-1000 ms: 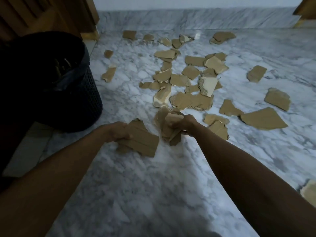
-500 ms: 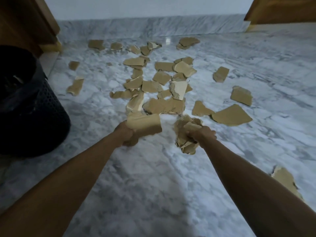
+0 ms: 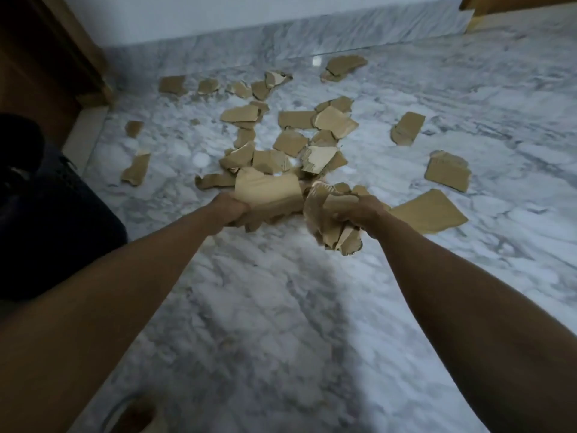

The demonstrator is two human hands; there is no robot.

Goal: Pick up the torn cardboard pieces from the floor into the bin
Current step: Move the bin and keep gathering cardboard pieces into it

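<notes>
Dim, bluish and softly blurred, wide-angle bending at the edges, with a glare spot (image 3: 316, 61) on the marble floor (image 3: 281, 307).

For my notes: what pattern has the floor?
White marble with grey veins, floor, seen best in the head view.

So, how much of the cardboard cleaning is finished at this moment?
Only begun. The left hand grips a large cardboard piece and the right hand grips a bunch of torn pieces. Neither load has reached the black bin. Many scattered pieces lie on the marble floor.

Matt cardboard pieces (image 3: 331, 121), glossy marble floor (image 3: 281, 307)
</notes>
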